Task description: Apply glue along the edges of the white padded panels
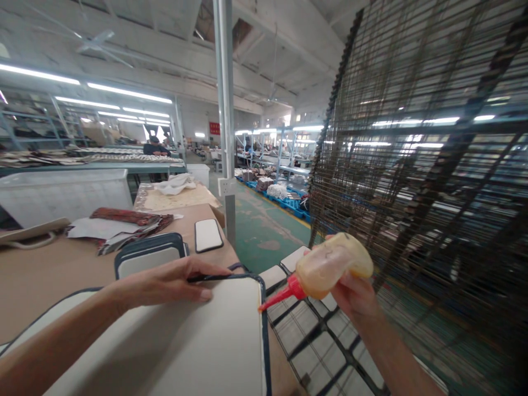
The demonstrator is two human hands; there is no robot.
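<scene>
Bottle (324,267) is gripped, tilted, in the right hand (355,289), its nozzle (284,295) at the border (266,335) of the panel (198,341) to that hand's left. The panel's far border is touched by the left hand (171,281), fingers (202,266) loosely bent; whether it is gripped cannot be told.

Green floor (264,225), glowing tube lights (130,93)

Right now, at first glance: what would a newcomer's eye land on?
Probably the squeeze bottle in the right hand, its red nozzle angled down at the right edge of the large white panel, with the left hand resting at the panel's far edge. Next, likely the tall wire rack filling the view's right side.
</scene>
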